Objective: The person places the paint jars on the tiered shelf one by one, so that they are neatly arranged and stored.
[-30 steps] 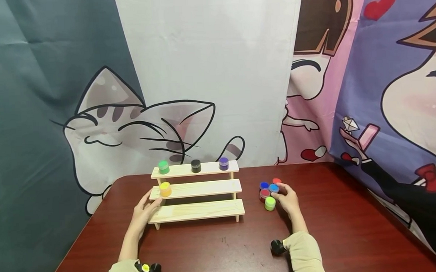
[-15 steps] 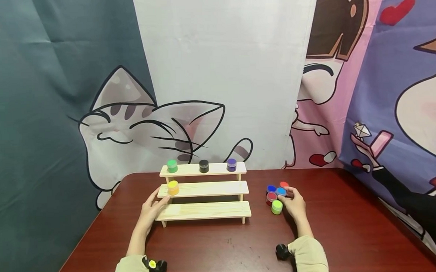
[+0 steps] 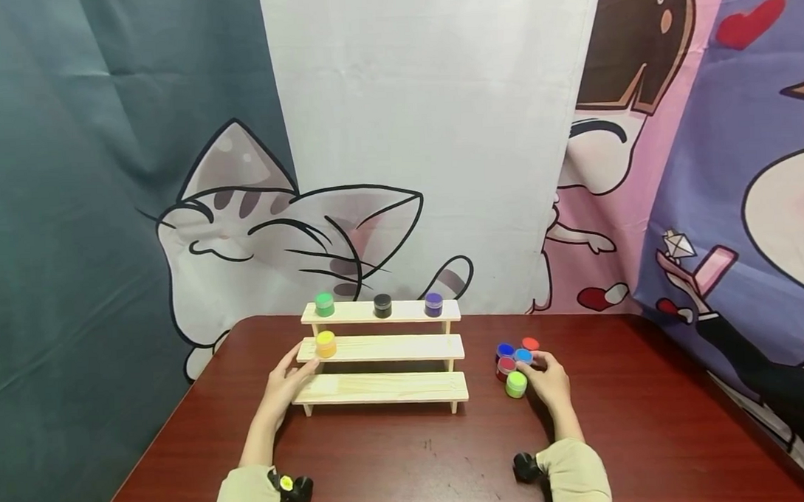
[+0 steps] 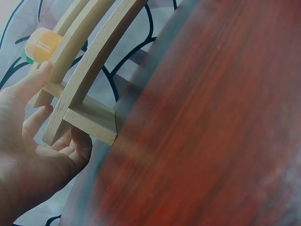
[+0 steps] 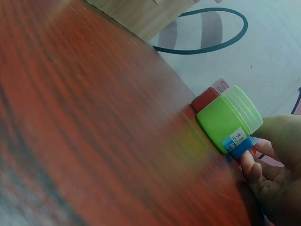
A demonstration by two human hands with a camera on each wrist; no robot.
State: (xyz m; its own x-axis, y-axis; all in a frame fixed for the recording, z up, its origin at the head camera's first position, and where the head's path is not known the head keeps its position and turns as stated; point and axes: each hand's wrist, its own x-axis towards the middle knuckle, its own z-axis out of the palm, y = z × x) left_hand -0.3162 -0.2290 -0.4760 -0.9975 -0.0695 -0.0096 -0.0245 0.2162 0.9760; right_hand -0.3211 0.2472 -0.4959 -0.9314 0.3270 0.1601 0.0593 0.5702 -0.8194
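A three-step wooden display stand [image 3: 387,388] is on the table, its left end held by my left hand [image 3: 282,392]. In the left wrist view, the thumb lies by the yellow paint jar [image 4: 43,45] and the fingers curl at the step ends. That yellow jar sits at the left of the middle step. Green [image 3: 324,305], black [image 3: 382,305] and purple [image 3: 433,304] jars line the top step. My right hand [image 3: 549,382] pinches a light blue paint jar [image 3: 523,356] within a cluster on the table. In the right wrist view, a lime green jar [image 5: 223,123] partly hides it.
Beside the light blue jar stand a dark blue jar [image 3: 504,350], a dark red jar [image 3: 506,369] and a bright red jar [image 3: 530,343]. Cartoon-printed cloths [image 3: 424,132] hang behind the brown table [image 3: 396,465]. Each wrist wears a black camera.
The head view has swung left, so everything appears farther right in it. Both hands keep their places at the stand and the light blue jar. The jars stay where they were.
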